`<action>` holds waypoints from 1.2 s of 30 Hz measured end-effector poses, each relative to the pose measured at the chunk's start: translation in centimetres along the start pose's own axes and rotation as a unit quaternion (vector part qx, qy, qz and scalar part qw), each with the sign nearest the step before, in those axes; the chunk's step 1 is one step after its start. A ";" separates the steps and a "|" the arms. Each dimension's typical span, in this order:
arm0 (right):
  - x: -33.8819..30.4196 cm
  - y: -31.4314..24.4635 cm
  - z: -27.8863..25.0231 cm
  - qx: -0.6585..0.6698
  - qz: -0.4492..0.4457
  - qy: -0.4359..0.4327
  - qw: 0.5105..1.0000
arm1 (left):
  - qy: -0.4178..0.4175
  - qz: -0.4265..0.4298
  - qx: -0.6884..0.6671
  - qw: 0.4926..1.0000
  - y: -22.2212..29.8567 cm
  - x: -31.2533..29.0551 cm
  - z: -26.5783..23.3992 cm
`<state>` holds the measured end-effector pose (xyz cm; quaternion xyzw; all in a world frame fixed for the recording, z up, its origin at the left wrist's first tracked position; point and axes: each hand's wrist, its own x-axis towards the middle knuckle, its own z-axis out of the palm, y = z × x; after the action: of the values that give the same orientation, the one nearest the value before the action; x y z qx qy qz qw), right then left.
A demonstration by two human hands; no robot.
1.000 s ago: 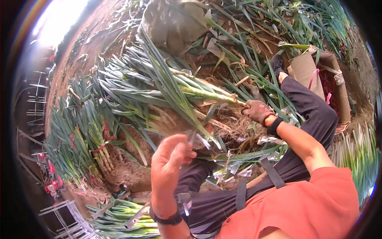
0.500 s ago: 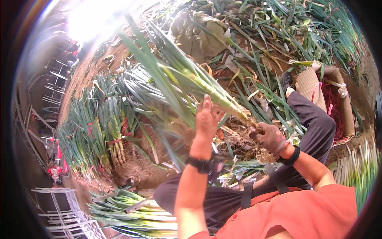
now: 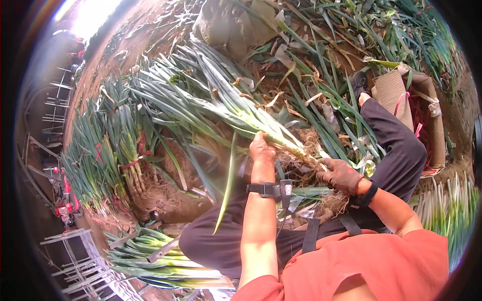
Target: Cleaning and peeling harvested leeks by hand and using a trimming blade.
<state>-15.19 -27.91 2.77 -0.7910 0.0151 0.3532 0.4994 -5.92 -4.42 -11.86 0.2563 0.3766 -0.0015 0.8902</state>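
Note:
A long green onion (image 3: pixel 261 123) slants across the middle, its leaves spreading toward the upper left and its root end toward me. My left hand (image 3: pixel 263 149) is closed at the pale stalk, fingers curled. Around the root end, my right hand (image 3: pixel 340 175), in a dark dirty glove, is closed too. A loose green leaf (image 3: pixel 229 188) hangs down beside my left forearm, over my left leg. Brown stringy roots (image 3: pixel 334 204) show just below my right hand; which plant they belong to, I cannot tell.
Bundled green onions with red ties (image 3: pixel 128 145) stand at the left. Trimmed stalks (image 3: pixel 165 261) lie at lower left, more (image 3: pixel 449 215) at right. A cardboard box (image 3: pixel 394 98) holds red strings. A sack (image 3: pixel 233 30) and loose leaves lie beyond, metal racks (image 3: pixel 85 266) at far left.
The green onion has swung lower, its leaves dropping toward the pile. My left hand has gone from spread fingers to a closed grip. A single leaf now hangs beside my left forearm.

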 end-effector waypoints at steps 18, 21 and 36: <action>3.6 -3.1 -2.3 0.240 -0.038 -0.123 0.962 | -0.354 -0.264 0.498 0.746 -12.0 -10.8 -5.2; 3.1 -3.0 -1.7 0.388 0.102 -0.184 0.897 | -0.200 -0.061 0.644 0.736 -5.5 -6.5 -3.1; 1.0 -2.1 -0.7 0.622 0.209 -0.220 0.722 | -0.152 -0.055 -0.045 0.986 -0.1 -0.3 6.3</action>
<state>-13.28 -27.11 3.98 -0.1791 0.2860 0.5241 0.7820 -1.90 -7.50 -8.02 0.1917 0.2503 -0.0730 0.9462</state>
